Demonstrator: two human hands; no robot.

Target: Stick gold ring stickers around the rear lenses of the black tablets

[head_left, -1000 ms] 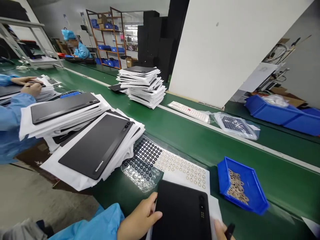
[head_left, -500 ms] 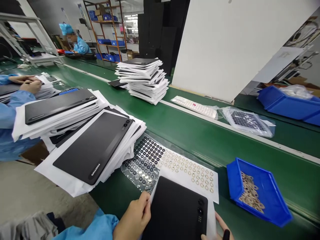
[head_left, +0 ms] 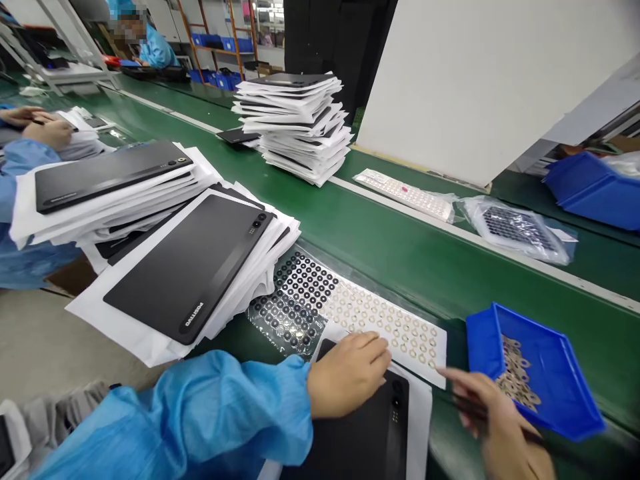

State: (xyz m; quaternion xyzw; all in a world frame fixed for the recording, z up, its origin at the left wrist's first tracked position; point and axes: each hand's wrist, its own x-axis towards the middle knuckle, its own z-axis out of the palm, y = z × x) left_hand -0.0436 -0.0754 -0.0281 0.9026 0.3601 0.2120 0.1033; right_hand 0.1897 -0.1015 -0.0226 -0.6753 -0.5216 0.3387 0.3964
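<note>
A black tablet (head_left: 345, 440) lies camera side up on white paper at the bottom middle. Over its upper part rests my left hand (head_left: 350, 373), palm down with fingers stretched toward the sticker sheet (head_left: 400, 327). That sheet carries rows of pale rings, with black rings under clear film at its left. My right hand (head_left: 500, 420), blurred, is closed around a dark slim stick-like tool (head_left: 470, 405), whose exact kind is unclear. Its index finger reaches the sheet's right corner. Close beside it stands a blue bin (head_left: 565, 380) with loose ring-shaped pieces (head_left: 517, 373).
Stacked tablets with paper (head_left: 185, 267) stand at left, and a taller stack (head_left: 295, 127) stands farther back. Bagged sheets (head_left: 520, 230) lie beyond the white strip on the green bench (head_left: 370, 227). A co-worker's hands (head_left: 47, 130) are at far left; another person sits behind.
My left hand has moved from the tablet's left edge onto its top. My right hand has left the tablet's right side and moved up to the sheet's corner. The view has shifted.
</note>
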